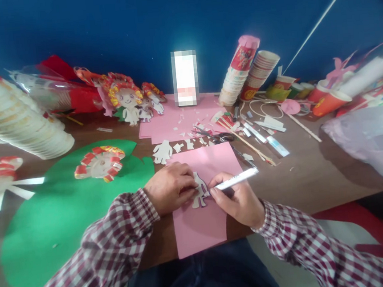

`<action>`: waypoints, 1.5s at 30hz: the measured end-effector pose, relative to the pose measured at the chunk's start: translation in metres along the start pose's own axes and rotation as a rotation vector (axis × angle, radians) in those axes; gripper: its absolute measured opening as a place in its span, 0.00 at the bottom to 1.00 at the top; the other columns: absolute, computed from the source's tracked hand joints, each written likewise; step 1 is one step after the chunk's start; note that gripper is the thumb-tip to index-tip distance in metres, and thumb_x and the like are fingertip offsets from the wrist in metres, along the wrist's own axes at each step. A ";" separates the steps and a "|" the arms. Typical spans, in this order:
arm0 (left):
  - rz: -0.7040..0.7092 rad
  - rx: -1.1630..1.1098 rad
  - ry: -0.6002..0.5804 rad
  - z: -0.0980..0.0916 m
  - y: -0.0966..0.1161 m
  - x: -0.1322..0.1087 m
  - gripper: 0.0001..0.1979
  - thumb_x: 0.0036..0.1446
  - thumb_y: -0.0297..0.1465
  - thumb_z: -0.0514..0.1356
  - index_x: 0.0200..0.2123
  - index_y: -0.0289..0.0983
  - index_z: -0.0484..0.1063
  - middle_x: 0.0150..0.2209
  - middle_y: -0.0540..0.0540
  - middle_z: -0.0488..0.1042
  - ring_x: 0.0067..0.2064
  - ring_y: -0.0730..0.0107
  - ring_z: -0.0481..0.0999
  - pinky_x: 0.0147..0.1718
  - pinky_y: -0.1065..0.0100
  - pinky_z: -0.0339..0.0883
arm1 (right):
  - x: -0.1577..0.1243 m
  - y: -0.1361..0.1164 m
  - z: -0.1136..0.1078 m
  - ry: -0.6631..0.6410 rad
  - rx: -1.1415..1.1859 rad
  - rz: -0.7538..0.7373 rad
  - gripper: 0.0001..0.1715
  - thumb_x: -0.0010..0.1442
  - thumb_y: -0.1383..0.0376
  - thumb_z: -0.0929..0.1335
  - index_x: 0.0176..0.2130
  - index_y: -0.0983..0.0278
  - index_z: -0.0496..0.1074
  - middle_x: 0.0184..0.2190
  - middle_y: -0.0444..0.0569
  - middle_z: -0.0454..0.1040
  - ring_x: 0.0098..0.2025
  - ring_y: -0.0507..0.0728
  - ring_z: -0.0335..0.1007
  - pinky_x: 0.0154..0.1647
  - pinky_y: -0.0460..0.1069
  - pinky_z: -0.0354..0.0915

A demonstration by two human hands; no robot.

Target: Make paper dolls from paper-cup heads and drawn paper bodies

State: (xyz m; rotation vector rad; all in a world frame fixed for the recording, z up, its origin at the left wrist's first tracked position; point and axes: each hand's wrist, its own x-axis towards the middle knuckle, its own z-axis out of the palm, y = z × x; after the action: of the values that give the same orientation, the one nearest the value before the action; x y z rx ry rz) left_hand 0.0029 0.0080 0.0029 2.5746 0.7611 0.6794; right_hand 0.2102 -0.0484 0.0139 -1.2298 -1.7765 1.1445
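Dark blue wall (pixel 127 24) behind a brown tabletop (pixel 302 187). At centre, a white paper cutout (pixel 200 189) of a small figure, flat on a pink sheet (pixel 201 232), a dark line along its right contour. Left hand (pixel 171 186) laid over the cutout's left side, apparently to stop it slipping; fingers bent, whether pinching or merely pressing not possible to tell. Right hand (pixel 240 201) closed around a white marker (pixel 236 179), low near the writing end, presumably for fine control, tip at the cutout's right edge. Just beyond the sheet, a second cutout (pixel 163 152) and dark-handled scissors (pixel 223 137), within easy reach. To the left, a green paper shape (pixel 51 227) bearing a red-and-white paper ring (pixel 89 165). On the far side, decorated paper figures (pixel 129 106) propped to the left, stacks of paper cups (pixel 264 68) to the right.
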 end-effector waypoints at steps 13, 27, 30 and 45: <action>-0.004 -0.009 0.010 0.002 -0.001 -0.001 0.06 0.55 0.27 0.58 0.32 0.37 0.76 0.34 0.44 0.73 0.37 0.65 0.70 0.37 0.63 0.63 | -0.001 -0.002 0.001 0.034 -0.176 -0.064 0.03 0.59 0.66 0.64 0.34 0.63 0.67 0.23 0.43 0.69 0.22 0.49 0.62 0.21 0.43 0.58; -0.021 -0.015 0.005 0.003 -0.001 -0.001 0.06 0.54 0.27 0.58 0.32 0.37 0.76 0.34 0.45 0.73 0.36 0.66 0.70 0.37 0.64 0.63 | 0.003 -0.004 0.001 -0.032 -0.209 -0.069 0.02 0.58 0.67 0.65 0.34 0.64 0.68 0.26 0.45 0.75 0.26 0.51 0.71 0.25 0.43 0.64; -0.026 -0.012 -0.001 0.003 -0.001 -0.001 0.05 0.54 0.27 0.59 0.30 0.36 0.76 0.33 0.45 0.73 0.36 0.67 0.70 0.37 0.65 0.63 | 0.004 -0.004 0.002 -0.039 -0.204 -0.065 0.02 0.59 0.67 0.65 0.34 0.64 0.68 0.26 0.45 0.75 0.27 0.51 0.71 0.26 0.43 0.65; -0.014 0.009 0.003 0.002 -0.001 0.001 0.05 0.55 0.27 0.59 0.30 0.36 0.76 0.33 0.46 0.72 0.35 0.68 0.70 0.36 0.65 0.62 | 0.004 -0.006 0.003 -0.025 -0.235 -0.069 0.03 0.59 0.67 0.65 0.33 0.65 0.69 0.25 0.44 0.73 0.25 0.50 0.70 0.26 0.43 0.64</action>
State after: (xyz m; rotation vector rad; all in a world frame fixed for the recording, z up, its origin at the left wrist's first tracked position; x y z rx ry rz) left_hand 0.0044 0.0089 0.0011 2.5746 0.7841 0.6767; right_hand 0.2046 -0.0468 0.0182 -1.2817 -2.0005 0.9361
